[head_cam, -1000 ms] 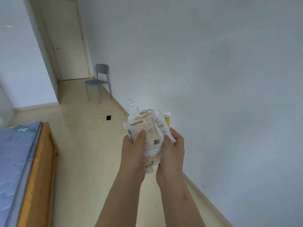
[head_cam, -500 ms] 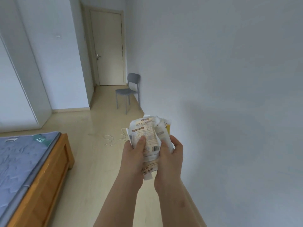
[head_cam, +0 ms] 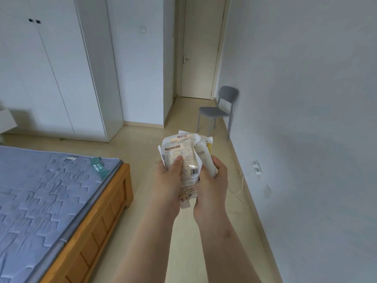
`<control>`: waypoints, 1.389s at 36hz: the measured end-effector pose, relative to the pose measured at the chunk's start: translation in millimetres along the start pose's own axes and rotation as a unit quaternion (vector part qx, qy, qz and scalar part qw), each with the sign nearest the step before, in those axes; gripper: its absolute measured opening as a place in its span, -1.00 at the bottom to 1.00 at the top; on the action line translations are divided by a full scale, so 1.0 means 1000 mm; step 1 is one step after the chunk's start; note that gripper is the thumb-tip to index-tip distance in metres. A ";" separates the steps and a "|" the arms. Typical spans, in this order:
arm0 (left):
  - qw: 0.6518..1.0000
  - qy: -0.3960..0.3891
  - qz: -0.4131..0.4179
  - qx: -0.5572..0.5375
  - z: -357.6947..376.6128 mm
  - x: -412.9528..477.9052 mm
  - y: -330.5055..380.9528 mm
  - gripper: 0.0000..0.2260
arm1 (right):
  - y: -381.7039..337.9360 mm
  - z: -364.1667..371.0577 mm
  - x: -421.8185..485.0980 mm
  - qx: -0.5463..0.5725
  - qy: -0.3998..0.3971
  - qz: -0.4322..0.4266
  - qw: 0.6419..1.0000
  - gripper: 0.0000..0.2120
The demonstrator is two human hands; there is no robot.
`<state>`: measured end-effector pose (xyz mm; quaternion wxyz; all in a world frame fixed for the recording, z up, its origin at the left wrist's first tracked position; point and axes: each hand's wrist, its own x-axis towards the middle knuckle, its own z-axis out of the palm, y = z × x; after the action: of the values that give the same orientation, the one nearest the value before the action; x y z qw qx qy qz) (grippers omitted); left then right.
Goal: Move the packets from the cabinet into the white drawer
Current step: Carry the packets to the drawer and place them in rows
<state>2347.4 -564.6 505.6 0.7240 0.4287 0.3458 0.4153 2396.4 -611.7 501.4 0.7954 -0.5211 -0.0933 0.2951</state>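
Packets (head_cam: 181, 158) are sitting bunched in both hands, held up in mid-air in front of the person, over the floor (head_cam: 142, 144) between the bed and the right-hand wall (head_cam: 306, 99). Left hand (head_cam: 169, 180) is gripping the bunch from the left side, thumb pressing flat on the front packet's printed face, fingers hidden behind. Right hand (head_cam: 212, 184) is clutching the bunch too, wrapping round its right edge. Front packet is showing a barcode and orange-brown print. A yellow-edged one is peeking out at the back right, and another is sticking out below between the wrists, print upside down. Exact packet count is not readable.

Mattress (head_cam: 51, 190), blue-grey and quilted, is lying on a wooden bed frame (head_cam: 106, 217) at lower left, with a green tag (head_cam: 98, 166) showing near its corner. White wardrobe (head_cam: 51, 78) is standing along the far left wall, doors closed, two dark knobs up high. Door (head_cam: 201, 48) is sitting closed at the end of a short passage, metal handle on its left side. Grey chair (head_cam: 218, 111) is standing against the right wall just before the door. Wall socket (head_cam: 257, 167) is sitting low on the right wall, with a pale cable (head_cam: 238, 186) trailing on the floor below it. White object (head_cam: 6, 119) is poking in at the left edge, cut off, cannot tell what it is.
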 end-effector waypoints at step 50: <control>0.970 0.218 0.080 -0.068 -0.090 0.979 0.198 -0.85 | 0.165 0.636 0.799 -0.112 -0.256 0.040 0.959 -0.61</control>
<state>2617.3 401.7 507.8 0.6227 0.3035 0.4308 0.5784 2690.9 380.0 507.4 0.6693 -0.5169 -0.3051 0.4381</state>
